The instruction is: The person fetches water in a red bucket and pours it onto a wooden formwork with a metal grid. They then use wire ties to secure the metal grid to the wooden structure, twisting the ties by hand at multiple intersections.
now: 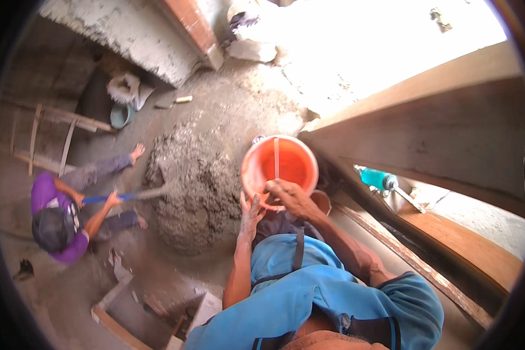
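An orange plastic bucket (297, 166) with a pale handle hangs in front of my chest, high above a floor. My right hand (289, 197) is closed over its near rim. Against the bucket's left side rests my left hand (251, 213), flat with its fingers spread. The inside of the bucket looks empty. Below on the floor lies a grey heap of wet mortar (195, 195). A person in a purple shirt (52, 219) crouches beside it and works it with a blue-handled shovel (119, 196).
A wooden plank ledge (449, 245) and a concrete beam run along my right, with a teal tool (376, 178) lying there. A wooden ladder (38, 137), a green basin (121, 115) and a wooden box frame (119, 318) stand on the floor below.
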Demonstrator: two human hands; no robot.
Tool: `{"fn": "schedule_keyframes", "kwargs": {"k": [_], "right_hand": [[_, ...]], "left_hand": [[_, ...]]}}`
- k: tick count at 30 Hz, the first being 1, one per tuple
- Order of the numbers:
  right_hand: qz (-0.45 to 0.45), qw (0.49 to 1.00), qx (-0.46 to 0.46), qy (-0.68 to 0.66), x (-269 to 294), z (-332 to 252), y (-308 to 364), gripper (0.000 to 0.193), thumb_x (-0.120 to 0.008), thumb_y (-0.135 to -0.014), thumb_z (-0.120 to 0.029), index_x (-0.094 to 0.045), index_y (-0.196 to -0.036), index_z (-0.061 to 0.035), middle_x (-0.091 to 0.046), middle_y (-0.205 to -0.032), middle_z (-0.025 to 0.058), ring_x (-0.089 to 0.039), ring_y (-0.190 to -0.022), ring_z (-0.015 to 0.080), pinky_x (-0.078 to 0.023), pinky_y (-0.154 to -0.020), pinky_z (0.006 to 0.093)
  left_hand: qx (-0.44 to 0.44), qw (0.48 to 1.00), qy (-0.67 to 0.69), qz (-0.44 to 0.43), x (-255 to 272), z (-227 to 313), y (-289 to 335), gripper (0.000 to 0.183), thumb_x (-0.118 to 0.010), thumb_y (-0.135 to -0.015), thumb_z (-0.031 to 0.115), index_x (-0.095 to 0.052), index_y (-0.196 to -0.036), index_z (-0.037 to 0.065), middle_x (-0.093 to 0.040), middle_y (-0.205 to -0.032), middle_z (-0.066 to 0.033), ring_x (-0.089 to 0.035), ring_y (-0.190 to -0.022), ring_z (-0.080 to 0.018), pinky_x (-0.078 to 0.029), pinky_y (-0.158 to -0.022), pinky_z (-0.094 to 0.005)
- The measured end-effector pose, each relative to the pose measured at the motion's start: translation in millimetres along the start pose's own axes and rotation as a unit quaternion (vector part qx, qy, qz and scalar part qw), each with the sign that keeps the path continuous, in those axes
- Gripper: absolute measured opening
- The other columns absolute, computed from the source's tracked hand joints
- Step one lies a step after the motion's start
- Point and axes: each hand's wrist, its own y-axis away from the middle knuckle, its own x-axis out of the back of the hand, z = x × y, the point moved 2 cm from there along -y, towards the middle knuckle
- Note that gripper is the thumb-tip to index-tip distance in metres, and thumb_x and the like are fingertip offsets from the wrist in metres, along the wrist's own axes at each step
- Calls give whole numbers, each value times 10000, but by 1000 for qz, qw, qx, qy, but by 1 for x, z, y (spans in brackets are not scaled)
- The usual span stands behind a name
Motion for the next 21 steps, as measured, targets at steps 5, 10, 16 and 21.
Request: {"fn": "schedule_keyframes", "kwargs": {"k": [5,10,16,21], "right_hand": [[32,996,28,78,4,-78,-92,443,-573,-1020,-421,-684,-955,3,-656,-782,23,-597,-740,94,-502,-662,285],[275,959,19,61,69,-111,-191,479,-671,-951,-411,-621,-1174,9,-677,-734,111,-665,-649,137,-511,-538,303],[147,989,24,4,127,-187,-251,694,-693,-915,-494,-494,-1372,-11,-629,-894,95,-632,-680,140,-534,-587,299],[189,976,99,-48,199,-237,-309,587,-656,-961,-425,-508,-1360,-20,-649,-942,94,-646,-773,159,-541,-610,312]], "left_hand": [[-23,994,108,6,5,68,-90,391,-577,-961,167,-511,-1341,98,-680,-1014,-92,-679,-688,-177,-600,-640,-335],[-72,987,138,35,1,191,-130,426,-635,-899,126,-516,-1305,78,-661,-1066,-87,-697,-809,-217,-648,-672,-381],[-96,992,86,-2,-59,305,-175,539,-672,-895,185,-451,-1382,117,-606,-1210,-93,-679,-986,-235,-645,-728,-363],[-58,993,77,-69,-141,358,-224,520,-671,-945,284,-447,-1389,131,-562,-1269,-109,-621,-1133,-258,-607,-875,-422]]}}
